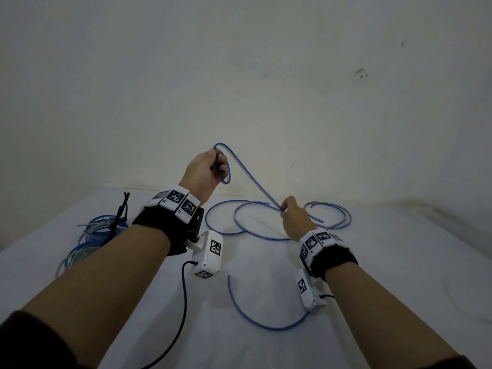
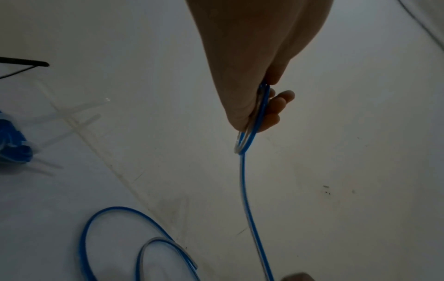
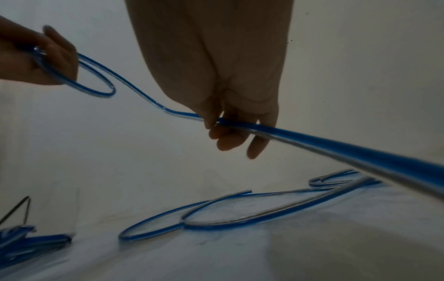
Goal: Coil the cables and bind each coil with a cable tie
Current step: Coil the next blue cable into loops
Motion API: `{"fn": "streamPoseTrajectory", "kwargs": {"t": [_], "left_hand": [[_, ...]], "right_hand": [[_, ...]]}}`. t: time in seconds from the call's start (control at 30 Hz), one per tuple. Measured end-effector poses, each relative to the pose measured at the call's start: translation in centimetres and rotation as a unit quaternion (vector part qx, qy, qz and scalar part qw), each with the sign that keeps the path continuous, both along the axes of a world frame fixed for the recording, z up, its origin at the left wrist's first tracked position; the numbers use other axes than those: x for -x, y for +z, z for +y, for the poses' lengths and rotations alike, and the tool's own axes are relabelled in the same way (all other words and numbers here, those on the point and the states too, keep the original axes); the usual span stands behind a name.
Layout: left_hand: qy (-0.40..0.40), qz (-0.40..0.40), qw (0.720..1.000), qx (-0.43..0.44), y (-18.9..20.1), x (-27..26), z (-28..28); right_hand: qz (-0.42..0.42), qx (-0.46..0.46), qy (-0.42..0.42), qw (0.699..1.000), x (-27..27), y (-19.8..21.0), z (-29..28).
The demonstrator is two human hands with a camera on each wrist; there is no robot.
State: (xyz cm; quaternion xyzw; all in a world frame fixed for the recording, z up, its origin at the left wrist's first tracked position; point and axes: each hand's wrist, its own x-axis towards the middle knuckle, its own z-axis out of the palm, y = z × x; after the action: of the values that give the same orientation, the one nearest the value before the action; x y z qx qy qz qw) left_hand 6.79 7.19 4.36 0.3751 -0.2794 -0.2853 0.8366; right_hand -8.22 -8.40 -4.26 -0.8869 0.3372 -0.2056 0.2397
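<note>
Your left hand (image 1: 203,170) is raised above the table (image 1: 399,262), fingers curled round a small loop (image 1: 223,166) of the blue cable (image 1: 253,177); the left wrist view shows at least two turns gathered in the fist. Your right hand (image 1: 292,217) sits lower, toward 4 o'clock from the left, thumb and fingers pinching the same cable where the run meets them.

The governing relation: the cable runs straight between the two hands, its long axis sloping from 11 o'clock at the loop down to 5 o'clock at the pinch. Beyond the right hand the slack passes back under the wrist and lies on the table in an arc (image 1: 261,319) at 6 o'clock. More open cable curves (image 1: 266,230) lie just past the right hand, at 12 o'clock; whether they belong to this cable cannot be told.

Judged from this layout, the step in hand is winding the next turn. The right hand is nearer the free length, so it should carry the cable up to the left along that axis.

Finished coils (image 1: 87,238) with a black cable tie (image 1: 121,213) lie at 9 o'clock, beside the left forearm.
</note>
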Motion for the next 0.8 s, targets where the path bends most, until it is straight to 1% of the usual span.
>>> {"fn": "streamPoseTrajectory", "kwargs": {"t": [0.07,0.1,0.17,0.23,0.3,0.37,0.5,0.6,0.67,0.73,0.8], "left_hand": [[-0.001,-0.028,1.000,-0.002,0.0,1.0,-0.6],[0.004,-0.055,0.998,-0.016,0.0,1.4,-0.9],[0.026,-0.136,0.989,-0.060,-0.4,2.1,-1.4],[0.046,-0.228,0.967,-0.106,-1.3,2.2,-1.9],[0.055,-0.307,0.940,-0.138,-2.4,2.0,-2.3],[0.067,-0.381,0.908,-0.163,-3.4,1.8,-2.3],[0.063,-0.510,0.824,-0.238,-4.5,1.6,-1.8],[0.051,-0.565,0.773,-0.285,-4.4,1.7,-1.5],[0.041,-0.592,0.744,-0.307,-4.3,2.0,-1.5],[0.049,-0.609,0.718,-0.334,-4.4,2.2,-1.6],[0.072,-0.616,0.691,-0.372,-4.3,2.2,-1.8]], "right_hand": [[0.008,-0.006,0.046,0.999,-0.3,-0.2,0.6],[0.007,-0.018,0.072,0.997,-0.4,-0.2,1.0],[-0.026,-0.057,0.099,0.993,-0.5,0.1,1.7],[-0.074,-0.099,0.118,0.985,-0.6,0.5,2.4],[-0.107,-0.136,0.132,0.976,-0.6,0.9,2.9],[-0.137,-0.169,0.143,0.966,-0.5,1.4,3.2],[-0.168,-0.207,0.157,0.951,0.0,2.1,3.1],[-0.177,-0.225,0.170,0.943,0.3,2.3,3.1],[-0.184,-0.239,0.185,0.935,0.6,2.4,3.3],[-0.172,-0.215,0.203,0.940,0.7,2.5,3.4],[-0.138,-0.154,0.214,0.955,0.8,2.6,3.4]]}}
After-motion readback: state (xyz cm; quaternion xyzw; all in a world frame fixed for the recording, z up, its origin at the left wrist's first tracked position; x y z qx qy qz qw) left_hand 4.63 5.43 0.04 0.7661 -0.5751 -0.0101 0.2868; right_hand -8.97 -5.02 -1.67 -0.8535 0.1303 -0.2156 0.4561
